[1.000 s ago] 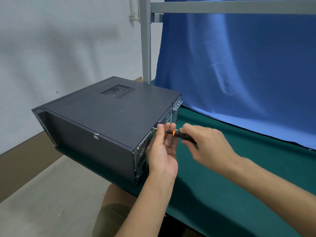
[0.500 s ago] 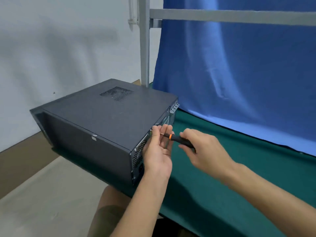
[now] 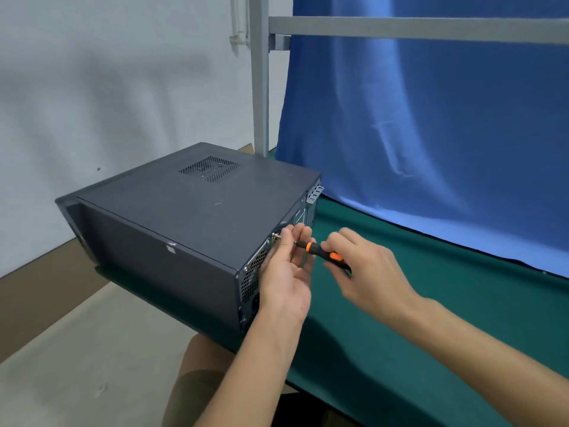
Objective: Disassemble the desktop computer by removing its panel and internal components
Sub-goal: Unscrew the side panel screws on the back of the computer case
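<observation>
Gripping the screwdriver (image 3: 323, 254), right hand (image 3: 369, 272) curls; left hand (image 3: 286, 272) seemingly pinches it.

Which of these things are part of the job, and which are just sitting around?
In the job:
computer case
screwdriver, tip at its rear panel
right hand, gripping the handle
left hand, pinching the shaft

Just around:
blue cloth
grey frame
green table

Right hand (image 3: 366, 269) grips the orange-and-black screwdriver (image 3: 321, 253), left hand (image 3: 284, 278) pinches its shaft against the computer case (image 3: 184, 220) rear, on the green desk (image 3: 415, 328).
</observation>
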